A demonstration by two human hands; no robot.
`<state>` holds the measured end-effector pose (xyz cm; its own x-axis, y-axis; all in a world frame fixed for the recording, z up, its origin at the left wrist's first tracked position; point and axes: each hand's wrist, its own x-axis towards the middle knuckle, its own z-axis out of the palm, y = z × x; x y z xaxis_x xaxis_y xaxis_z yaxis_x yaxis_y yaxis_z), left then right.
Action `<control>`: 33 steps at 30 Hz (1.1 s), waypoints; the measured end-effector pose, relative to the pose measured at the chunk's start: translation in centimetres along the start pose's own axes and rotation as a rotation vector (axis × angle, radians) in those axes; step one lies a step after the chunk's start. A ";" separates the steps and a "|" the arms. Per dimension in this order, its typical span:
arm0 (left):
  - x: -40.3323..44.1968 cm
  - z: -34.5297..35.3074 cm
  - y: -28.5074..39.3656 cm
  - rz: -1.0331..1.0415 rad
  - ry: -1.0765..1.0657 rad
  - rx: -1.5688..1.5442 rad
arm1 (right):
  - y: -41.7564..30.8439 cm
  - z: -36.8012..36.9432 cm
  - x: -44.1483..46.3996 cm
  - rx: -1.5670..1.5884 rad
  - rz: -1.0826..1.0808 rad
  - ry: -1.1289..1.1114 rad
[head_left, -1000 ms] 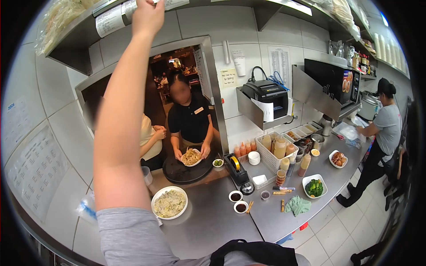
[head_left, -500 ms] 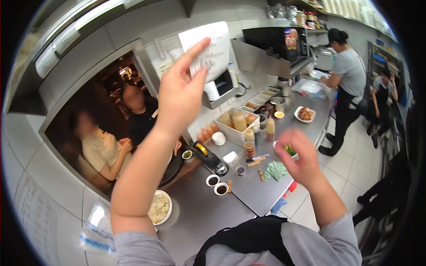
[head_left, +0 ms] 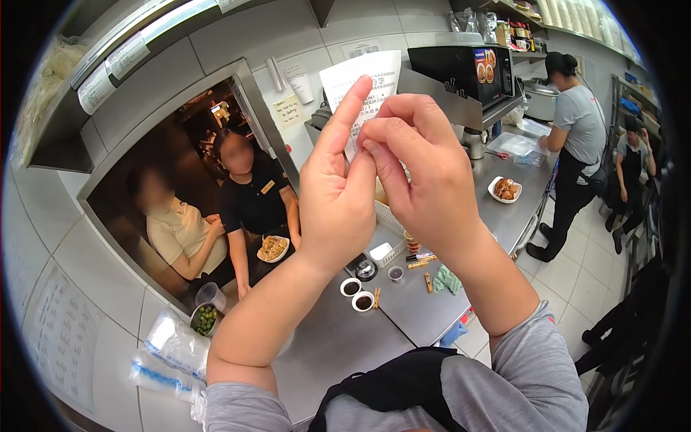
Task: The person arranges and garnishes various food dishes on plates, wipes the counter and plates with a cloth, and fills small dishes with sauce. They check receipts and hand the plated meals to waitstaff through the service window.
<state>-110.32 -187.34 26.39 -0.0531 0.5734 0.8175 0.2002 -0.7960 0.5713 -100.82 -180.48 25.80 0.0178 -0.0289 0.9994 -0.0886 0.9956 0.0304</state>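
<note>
A printed paper receipt (head_left: 348,75) is held up in front of me, its lower part hidden by my fingers. My left hand (head_left: 338,191) grips it from the left, with the index finger stretched up along the print and the thumb bent in. Closed in a pinch, my right hand (head_left: 428,169) meets the left thumb at the receipt's lower edge. Below the hands, two white cups of dark sauce (head_left: 350,287) stand on the steel counter (head_left: 345,367), near a clothespin (head_left: 377,297) and a service bell (head_left: 366,270).
Two people stand at the pass window on the left, with a bowl of fries (head_left: 273,248) before the person in black. A green cloth (head_left: 448,280) and a bowl of browned food (head_left: 505,189) are on the counter. A co-worker (head_left: 576,119) stands at the back right.
My right hand has risen from the lower right to the receipt beside my left hand. A bowl of fries now shows at the window, and the rice bowl is hidden behind my left arm.
</note>
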 end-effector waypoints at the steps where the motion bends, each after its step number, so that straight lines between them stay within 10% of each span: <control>1: 0.0 0.0 -0.1 -0.001 0.000 0.002 | 0.2 -0.4 0.2 0.001 0.001 0.001; 6: 0.3 0.1 -0.1 0.036 0.006 -0.024 | 1.0 -4.0 0.7 -0.394 0.013 0.070; 13: 2.2 -2.4 -1.4 0.050 0.005 0.026 | 3.4 -6.6 -6.2 -0.256 0.278 -0.217; 27: 1.5 1.1 -4.8 0.152 -0.049 0.250 | 3.7 -1.3 -1.1 -0.095 0.047 -0.042; 33: 1.1 -1.0 -4.2 0.127 0.008 0.243 | 10.0 -3.9 -1.6 -0.784 0.144 -0.204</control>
<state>-112.19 -183.57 25.02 -0.0199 0.4702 0.8823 0.4349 -0.7906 0.4311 -97.84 -170.10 24.47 -0.1293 0.1631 0.9781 0.6462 0.7620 -0.0417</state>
